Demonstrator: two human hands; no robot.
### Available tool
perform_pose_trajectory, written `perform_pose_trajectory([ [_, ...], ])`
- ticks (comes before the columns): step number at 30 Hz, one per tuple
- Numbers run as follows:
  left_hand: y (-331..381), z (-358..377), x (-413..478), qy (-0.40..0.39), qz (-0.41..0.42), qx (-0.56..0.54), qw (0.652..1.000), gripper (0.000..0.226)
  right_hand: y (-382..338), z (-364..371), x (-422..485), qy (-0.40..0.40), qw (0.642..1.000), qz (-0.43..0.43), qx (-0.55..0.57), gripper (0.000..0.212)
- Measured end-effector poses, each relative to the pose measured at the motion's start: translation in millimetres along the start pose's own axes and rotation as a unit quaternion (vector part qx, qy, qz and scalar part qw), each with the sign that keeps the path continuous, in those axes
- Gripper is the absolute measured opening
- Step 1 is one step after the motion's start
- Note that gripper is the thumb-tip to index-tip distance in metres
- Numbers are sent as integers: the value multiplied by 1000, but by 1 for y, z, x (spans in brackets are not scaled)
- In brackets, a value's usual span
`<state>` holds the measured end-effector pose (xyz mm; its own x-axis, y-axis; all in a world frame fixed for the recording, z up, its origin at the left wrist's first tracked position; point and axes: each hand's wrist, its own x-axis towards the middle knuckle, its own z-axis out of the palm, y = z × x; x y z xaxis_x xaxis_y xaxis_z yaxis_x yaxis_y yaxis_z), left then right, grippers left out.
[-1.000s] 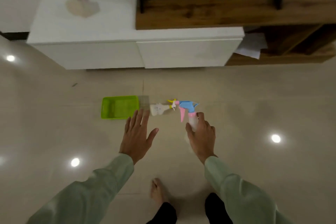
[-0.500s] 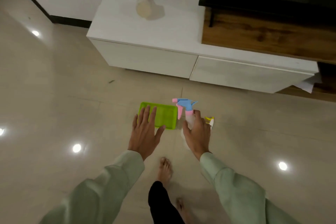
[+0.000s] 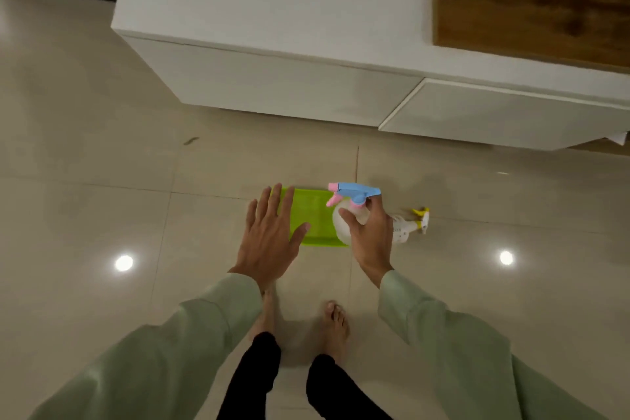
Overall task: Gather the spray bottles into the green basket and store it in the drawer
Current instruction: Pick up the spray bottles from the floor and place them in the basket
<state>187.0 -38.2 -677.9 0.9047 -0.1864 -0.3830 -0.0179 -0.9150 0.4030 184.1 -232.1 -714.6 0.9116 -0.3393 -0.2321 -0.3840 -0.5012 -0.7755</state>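
- Shiny beige floor tiles (image 3: pixel 102 180) fill most of the view, with round light spots on them.
- A white cabinet (image 3: pixel 272 27) stands at the far side, and its drawer fronts (image 3: pixel 494 112) are closed.
- A brown wooden shelf (image 3: pixel 528 3) sits on the cabinet's right end.
- The green basket (image 3: pixel 313 211) lies flat on the floor, in front of the cabinet and near the person's bare feet (image 3: pixel 335 320).
- The left hand (image 3: pixel 269 242) reaches out palm down over the basket's left edge. Its fingers are straight and spread wide, and it holds nothing.
- The right hand (image 3: pixel 370 238) is wrapped around a white spray bottle (image 3: pixel 344 221) with a blue and pink top. The bottle is upright over the basket's right edge, and its nozzle points left.
- Whether that bottle touches the basket, you cannot tell.
- A second white spray bottle (image 3: pixel 407 227) with a yellow top lies on its side on the floor, just right of the right hand.
- Both arms wear pale green sleeves (image 3: pixel 204 334) and stretch forward from the bottom corners.
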Motion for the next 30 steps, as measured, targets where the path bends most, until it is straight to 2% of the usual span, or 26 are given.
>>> perform_pose_trajectory([
  [8,-64,77,81,-48,34,5,998,73,75,101,47,99,988,104,61,27],
  [12,-86,118,109,-61,35,6,998,74,122,143,63,141,978,132,82,26],
  [17,-102,153,128,-62,36,8,997,74,160,177,67,186,971,125,78,28],
  [24,-99,161,116,-65,37,8,997,75,178,169,51,121,980,141,74,50],
  [30,-64,139,97,-50,43,7,998,74,159,127,37,58,983,162,67,81],
])
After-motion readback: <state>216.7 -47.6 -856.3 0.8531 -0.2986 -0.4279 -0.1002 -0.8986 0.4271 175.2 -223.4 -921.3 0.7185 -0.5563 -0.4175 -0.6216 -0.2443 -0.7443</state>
